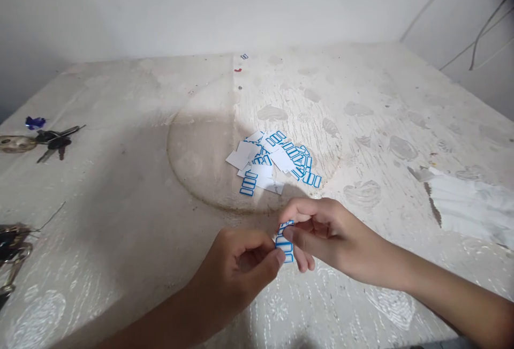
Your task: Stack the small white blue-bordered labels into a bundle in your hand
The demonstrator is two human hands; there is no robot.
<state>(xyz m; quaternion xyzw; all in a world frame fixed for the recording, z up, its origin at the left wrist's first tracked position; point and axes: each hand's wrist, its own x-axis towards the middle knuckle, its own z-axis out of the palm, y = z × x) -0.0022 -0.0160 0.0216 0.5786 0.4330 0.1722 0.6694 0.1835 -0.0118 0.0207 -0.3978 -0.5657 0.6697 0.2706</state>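
Between my two hands is a small white paper piece (288,249) printed with blue-outlined boxes, like a strip of labels. The thumb and forefinger of my left hand (249,263) pinch its lower left edge. My right hand (325,231) grips its upper part between thumb and fingers, its other fingers curled behind. Just beyond the hands lies a loose pile of similar paper pieces (249,183). Some show blue boxes, others a blank white side (282,160), and one bears faint print.
A patterned cloth (132,188) with a round stain ring covers the table. At the left are keys (56,139), a purple foil scrap (35,122) and a metal object (16,258) cut by the frame edge. A crumpled white tissue-like sheet (469,204) lies right. A wall stands behind.
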